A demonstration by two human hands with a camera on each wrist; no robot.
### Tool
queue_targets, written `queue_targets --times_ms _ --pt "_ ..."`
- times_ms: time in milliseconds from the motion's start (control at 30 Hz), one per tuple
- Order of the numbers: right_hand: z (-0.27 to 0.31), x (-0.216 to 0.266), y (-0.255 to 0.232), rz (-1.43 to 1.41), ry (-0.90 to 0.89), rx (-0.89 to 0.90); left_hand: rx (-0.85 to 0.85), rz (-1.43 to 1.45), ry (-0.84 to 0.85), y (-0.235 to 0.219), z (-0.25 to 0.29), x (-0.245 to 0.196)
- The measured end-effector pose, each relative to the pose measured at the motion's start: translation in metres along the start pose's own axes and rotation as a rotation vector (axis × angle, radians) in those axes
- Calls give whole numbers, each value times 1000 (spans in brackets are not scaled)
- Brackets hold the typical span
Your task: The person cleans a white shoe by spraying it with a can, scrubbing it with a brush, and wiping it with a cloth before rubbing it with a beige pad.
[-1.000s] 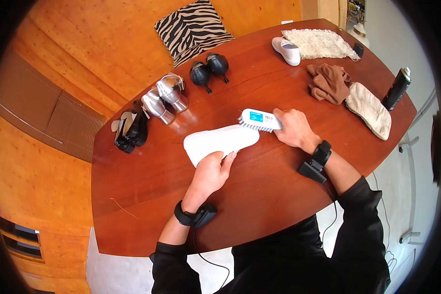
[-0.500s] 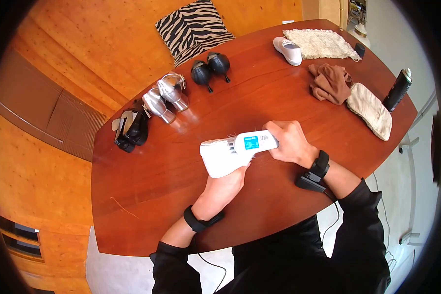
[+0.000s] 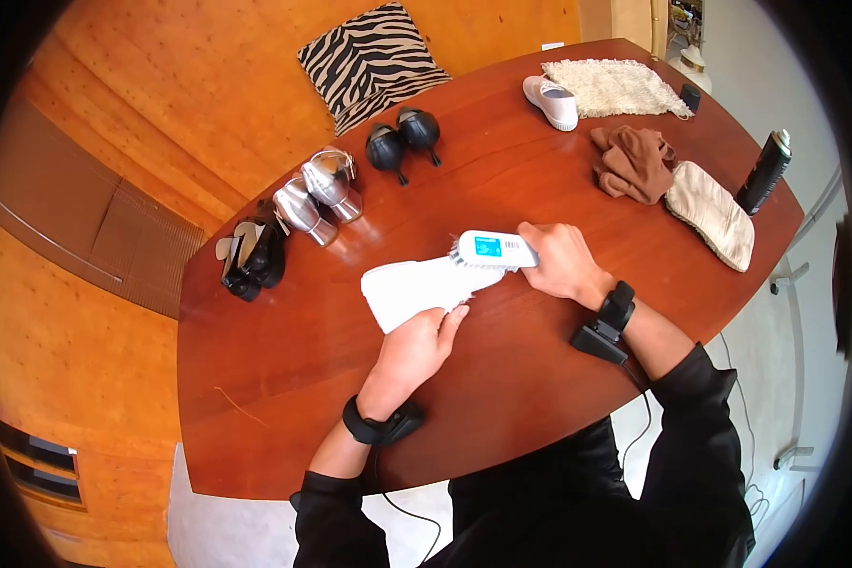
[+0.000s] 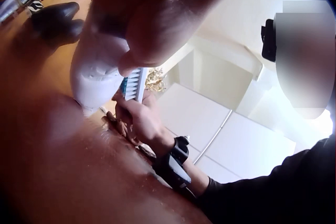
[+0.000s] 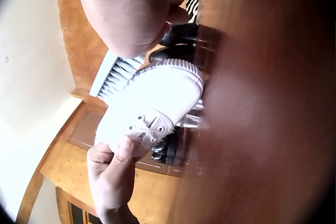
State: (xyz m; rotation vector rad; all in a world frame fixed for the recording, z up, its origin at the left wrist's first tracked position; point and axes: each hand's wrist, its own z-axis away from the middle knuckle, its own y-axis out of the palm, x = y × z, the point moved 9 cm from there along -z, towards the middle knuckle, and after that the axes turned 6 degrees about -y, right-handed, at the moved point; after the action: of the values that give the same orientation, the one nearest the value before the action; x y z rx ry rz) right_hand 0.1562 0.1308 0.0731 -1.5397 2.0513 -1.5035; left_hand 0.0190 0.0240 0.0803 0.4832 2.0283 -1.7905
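Observation:
A white lace-up shoe point(image 3: 417, 290) is held above the table by my left hand point(image 3: 409, 358), its thumb on the near side. The right wrist view shows the shoe's point(image 5: 157, 90) eyelets and ribbed sole edge, with the left thumb by the laces. My right hand point(image 3: 566, 265) grips the end of a white brush point(image 3: 494, 249) with a blue label. The bristles point(image 5: 118, 77) lie against or very near the shoe's toe end; exact contact cannot be told. In the left wrist view the brush point(image 4: 135, 84) shows beyond the shoe point(image 4: 94, 79).
Black shoes point(image 3: 256, 256), silver heels point(image 3: 317, 194) and black heels point(image 3: 402, 142) line the far left edge. Farther right are another white shoe point(image 3: 551, 101), a cream woven mat point(image 3: 615, 87), a brown cloth point(image 3: 634, 163), a beige pad point(image 3: 712, 216) and a black spray can point(image 3: 765, 172).
Since half a second ago, the shoe and left hand have moved left and turned, showing more of the shoe's length. The brush has shifted slightly up. Both hands have kept their hold.

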Motion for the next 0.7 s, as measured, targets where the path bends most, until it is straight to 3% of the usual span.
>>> queue_targets --times_ms 200,333,400,433,567,700 --pt "0 -24 10 5 152 106 18 92 -79 -6 -9 18" --pt "2 -30 10 -28 217 120 -26 140 -38 -11 -12 21" --pt "2 -23 9 -44 207 117 57 32 -207 -5 -13 35" --pt "2 -20 9 -61 199 120 54 30 -205 -5 -14 38" --pt "1 -9 14 -70 111 153 -28 428 -220 -1 -16 49" --pt "1 -27 3 -61 211 72 -94 769 -258 3 -20 74"
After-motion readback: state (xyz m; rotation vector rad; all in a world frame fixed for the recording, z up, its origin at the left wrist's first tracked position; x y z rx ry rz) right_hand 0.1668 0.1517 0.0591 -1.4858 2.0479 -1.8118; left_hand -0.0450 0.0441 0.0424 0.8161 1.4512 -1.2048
